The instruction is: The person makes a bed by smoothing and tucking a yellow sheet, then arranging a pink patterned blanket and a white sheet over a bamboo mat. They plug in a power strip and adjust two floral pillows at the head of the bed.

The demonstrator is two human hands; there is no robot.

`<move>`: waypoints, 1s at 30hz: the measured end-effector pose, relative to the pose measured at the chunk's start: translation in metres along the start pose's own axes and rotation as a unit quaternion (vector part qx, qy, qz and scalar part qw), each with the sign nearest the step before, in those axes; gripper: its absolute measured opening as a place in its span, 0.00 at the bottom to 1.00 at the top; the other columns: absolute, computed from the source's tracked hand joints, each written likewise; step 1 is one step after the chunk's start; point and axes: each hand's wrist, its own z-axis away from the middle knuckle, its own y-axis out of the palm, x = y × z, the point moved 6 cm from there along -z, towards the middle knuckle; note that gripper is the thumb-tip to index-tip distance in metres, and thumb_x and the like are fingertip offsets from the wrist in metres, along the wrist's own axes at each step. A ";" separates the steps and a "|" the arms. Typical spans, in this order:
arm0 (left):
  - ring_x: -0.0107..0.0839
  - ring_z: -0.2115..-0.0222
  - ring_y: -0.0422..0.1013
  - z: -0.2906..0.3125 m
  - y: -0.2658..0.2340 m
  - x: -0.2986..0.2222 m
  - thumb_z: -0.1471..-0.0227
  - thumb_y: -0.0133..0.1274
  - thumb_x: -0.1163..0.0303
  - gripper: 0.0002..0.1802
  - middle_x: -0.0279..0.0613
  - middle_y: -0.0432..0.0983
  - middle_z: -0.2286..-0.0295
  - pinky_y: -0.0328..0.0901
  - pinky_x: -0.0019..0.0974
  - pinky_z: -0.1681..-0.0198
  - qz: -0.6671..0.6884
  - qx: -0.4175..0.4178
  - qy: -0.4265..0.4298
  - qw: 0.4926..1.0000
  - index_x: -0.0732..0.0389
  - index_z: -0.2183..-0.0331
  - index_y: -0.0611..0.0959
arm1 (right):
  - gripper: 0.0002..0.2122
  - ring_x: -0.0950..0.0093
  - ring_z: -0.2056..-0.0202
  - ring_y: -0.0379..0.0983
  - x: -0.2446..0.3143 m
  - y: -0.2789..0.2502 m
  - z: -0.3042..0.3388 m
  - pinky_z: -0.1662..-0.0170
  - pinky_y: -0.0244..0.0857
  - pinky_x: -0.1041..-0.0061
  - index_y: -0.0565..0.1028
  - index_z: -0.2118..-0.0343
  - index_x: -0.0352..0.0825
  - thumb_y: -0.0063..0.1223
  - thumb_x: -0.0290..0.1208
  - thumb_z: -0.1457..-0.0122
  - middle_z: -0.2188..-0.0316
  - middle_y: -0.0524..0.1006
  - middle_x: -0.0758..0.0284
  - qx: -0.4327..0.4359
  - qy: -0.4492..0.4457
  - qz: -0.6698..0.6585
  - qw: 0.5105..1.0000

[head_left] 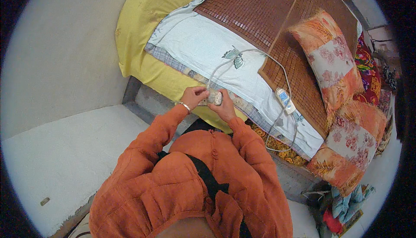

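My right hand (224, 109) is closed around a small pale, rounded, box-like piece (214, 97) at the near edge of the bed. Beside it, my left hand (194, 98) has its fingers pinched together where a grey cable (282, 66) meets the piece. From there the cable arcs over the white sheet and loops down on the right. On the bed, near that loop, lies a white handheld controller (284, 101) with a blue display. What sits between my left fingertips is partly hidden.
The bed carries a brown slatted mat (247, 8), a white sheet (190, 38) with butterfly prints and a yellow cover (138, 34). Two orange floral pillows (331, 60) lie on the right. A pale wall (56, 64) stands left. Crumpled cloths (346, 205) lie at lower right.
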 end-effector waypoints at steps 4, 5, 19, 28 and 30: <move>0.20 0.76 0.65 -0.010 0.020 0.000 0.50 0.50 0.62 0.14 0.31 0.71 0.78 0.62 0.26 0.72 -0.001 0.061 -0.010 0.998 0.65 0.69 0.77 | 0.25 0.74 0.67 0.67 -0.005 -0.010 -0.002 0.63 0.62 0.75 0.60 0.59 0.34 0.60 0.29 0.61 0.70 0.70 0.63 0.012 -0.051 0.004 0.999; 0.20 0.76 0.64 -0.011 0.022 0.002 0.50 0.50 0.63 0.13 0.31 0.69 0.78 0.61 0.25 0.71 0.040 0.061 -0.020 0.997 0.64 0.70 0.76 | 0.26 0.74 0.66 0.67 -0.004 -0.011 -0.003 0.63 0.62 0.75 0.60 0.59 0.34 0.60 0.29 0.61 0.70 0.70 0.63 0.024 -0.063 0.010 0.998; 0.23 0.77 0.66 -0.014 0.038 -0.010 0.62 0.50 0.74 0.11 0.37 0.72 0.76 0.63 0.27 0.73 0.028 -0.040 0.002 0.999 0.67 0.70 0.76 | 0.28 0.61 0.63 0.69 0.002 -0.008 0.020 0.61 0.63 0.69 0.60 0.56 0.35 0.60 0.31 0.62 0.66 0.71 0.55 -0.020 -0.026 -0.019 0.999; 0.23 0.72 0.67 -0.012 0.040 0.000 0.55 0.51 0.73 0.09 0.35 0.73 0.74 0.61 0.26 0.65 0.302 0.125 -0.059 0.943 0.65 0.68 0.76 | 0.29 0.59 0.63 0.70 -0.015 -0.016 0.017 0.62 0.63 0.67 0.60 0.56 0.35 0.60 0.29 0.63 0.67 0.71 0.55 0.004 -0.019 -0.029 0.999; 0.22 0.71 0.66 -0.007 0.035 -0.008 0.54 0.51 0.70 0.11 0.35 0.73 0.73 0.61 0.26 0.65 0.221 0.156 -0.037 0.962 0.64 0.65 0.76 | 0.29 0.60 0.64 0.70 -0.016 -0.015 0.017 0.62 0.63 0.68 0.60 0.56 0.35 0.60 0.29 0.64 0.67 0.71 0.54 -0.001 -0.034 -0.025 0.999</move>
